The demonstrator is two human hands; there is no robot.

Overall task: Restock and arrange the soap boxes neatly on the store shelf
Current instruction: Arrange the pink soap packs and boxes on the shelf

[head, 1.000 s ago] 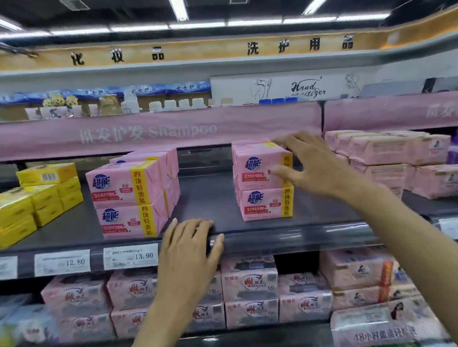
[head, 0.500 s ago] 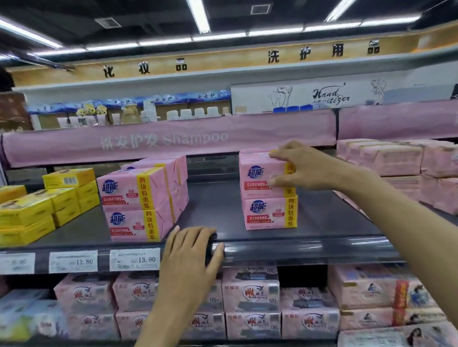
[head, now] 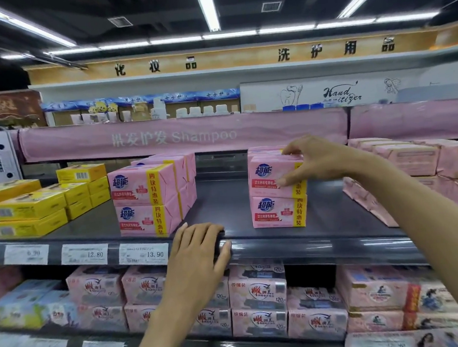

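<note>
Two stacks of pink soap packs with yellow bands stand on the dark shelf (head: 225,206). The left stack (head: 147,199) is two high and several deep. In the right stack, my right hand (head: 314,161) grips the upper pack (head: 269,175), fingers over its top edge and thumb on its front face. That pack sits on the lower pack (head: 277,212). My left hand (head: 198,255) rests flat on the shelf's front rail, fingers on the edge, holding nothing.
Yellow soap boxes (head: 30,208) fill the shelf's left end and paler pink packs (head: 413,156) its right. Price tags (head: 143,252) line the front rail. More pink packs (head: 259,299) crowd the shelf below. A pink Shampoo banner (head: 181,136) hangs above.
My right hand went from lying against the right stack's side to gripping its upper pack from above. The view shifted up and left. My left hand stayed on the rail.
</note>
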